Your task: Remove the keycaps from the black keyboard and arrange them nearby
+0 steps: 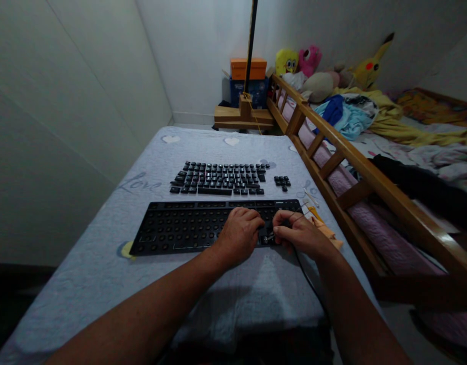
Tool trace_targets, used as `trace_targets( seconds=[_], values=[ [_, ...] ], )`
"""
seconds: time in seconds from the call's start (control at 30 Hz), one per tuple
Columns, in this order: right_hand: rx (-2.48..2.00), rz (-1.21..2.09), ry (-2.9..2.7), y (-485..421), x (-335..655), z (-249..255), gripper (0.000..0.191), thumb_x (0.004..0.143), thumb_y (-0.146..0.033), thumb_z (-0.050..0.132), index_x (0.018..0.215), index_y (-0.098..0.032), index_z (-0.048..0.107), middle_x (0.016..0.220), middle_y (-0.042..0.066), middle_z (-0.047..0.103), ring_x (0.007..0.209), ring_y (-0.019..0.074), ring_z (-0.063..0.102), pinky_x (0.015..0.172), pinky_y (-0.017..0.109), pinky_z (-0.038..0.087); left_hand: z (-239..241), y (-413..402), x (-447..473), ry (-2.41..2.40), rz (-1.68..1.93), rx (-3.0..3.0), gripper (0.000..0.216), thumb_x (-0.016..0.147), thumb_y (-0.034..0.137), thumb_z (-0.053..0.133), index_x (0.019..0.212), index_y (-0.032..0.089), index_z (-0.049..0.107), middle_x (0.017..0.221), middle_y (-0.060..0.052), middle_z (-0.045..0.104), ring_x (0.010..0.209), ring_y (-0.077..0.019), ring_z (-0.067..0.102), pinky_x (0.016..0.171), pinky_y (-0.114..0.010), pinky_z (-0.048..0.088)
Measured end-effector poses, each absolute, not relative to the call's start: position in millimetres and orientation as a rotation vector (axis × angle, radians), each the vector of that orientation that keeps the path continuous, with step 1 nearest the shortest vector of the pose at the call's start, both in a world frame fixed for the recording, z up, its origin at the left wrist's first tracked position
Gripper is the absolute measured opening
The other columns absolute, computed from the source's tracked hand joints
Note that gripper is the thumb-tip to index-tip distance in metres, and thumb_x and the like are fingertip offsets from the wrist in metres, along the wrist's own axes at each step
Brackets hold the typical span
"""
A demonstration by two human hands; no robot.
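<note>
A black keyboard [187, 225] with its keycaps taken off lies across the bedspread, rows of bare switches showing. My left hand [241, 230] rests palm down on its right half, fingers laid over the board and holding nothing. Beside it, over the number pad end, my right hand [294, 230] pinches a thin wire tool [269, 237], which looks like a keycap puller. The tool's tip is down at the board and fine wires stick out behind the fingers. Behind the keyboard, loose black keycaps [221, 177] are laid out in rows, with a smaller keycap group [282, 181] to the right.
An orange cloth [324, 228] lies at the keyboard's right end, near a cotton swab [311, 196]. A black cable [311, 284] runs down the front. The pale bedspread [104, 268] ends near a wooden bed rail [343, 152] on the right.
</note>
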State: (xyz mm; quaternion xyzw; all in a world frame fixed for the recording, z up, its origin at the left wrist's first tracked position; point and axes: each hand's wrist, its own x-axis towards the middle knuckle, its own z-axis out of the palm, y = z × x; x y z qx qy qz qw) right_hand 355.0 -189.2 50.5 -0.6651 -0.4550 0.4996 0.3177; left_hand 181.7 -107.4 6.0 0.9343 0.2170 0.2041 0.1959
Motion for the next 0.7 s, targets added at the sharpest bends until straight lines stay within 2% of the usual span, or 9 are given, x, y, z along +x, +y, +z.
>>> trace_targets(
  seconds=[0.1,0.33,0.5,0.7],
  values=[
    [-1.798,1.281,-1.323,-187,354,56,0.006,0.078,-0.026,0.053,0.078,-0.02,0.053,0.059,-0.005,0.058,0.044,0.0091,0.048,0.04,0.019,0.035,5,-107,182,0.609,0.576,2.622,0.018,0.086,0.012,0.056,0.099,0.02,0.067,0.102,-0.004,0.066,0.1,-0.0226,0.055,0.096,-0.042,0.041],
    [-1.809,0.908,-1.711,-195,344,63,0.006,0.081,-0.021,0.054,0.076,-0.019,0.056,0.06,-0.006,0.049,0.057,0.0103,0.044,0.055,0.023,0.032,6,-106,182,0.604,0.554,2.623,0.016,0.085,0.013,0.058,0.097,0.02,0.067,0.101,-0.004,0.065,0.1,-0.0234,0.054,0.096,-0.041,0.041],
    [-1.84,0.811,-1.727,-205,339,58,0.007,0.086,-0.024,0.053,0.08,-0.02,0.054,0.066,-0.004,0.054,0.061,0.012,0.049,0.06,0.026,0.034,6,-106,182,0.604,0.564,2.615,0.017,0.085,0.012,0.058,0.098,0.02,0.067,0.101,-0.004,0.065,0.101,-0.0231,0.054,0.095,-0.04,0.042],
    [-1.837,0.795,-1.781,-208,343,57,0.008,0.09,-0.026,0.05,0.088,-0.02,0.055,0.081,0.0,0.062,0.077,0.0163,0.058,0.071,0.029,0.039,5,-107,181,0.601,0.583,2.609,0.017,0.087,0.012,0.056,0.097,0.02,0.067,0.101,-0.004,0.065,0.101,-0.0227,0.055,0.095,-0.04,0.042]
  ],
)
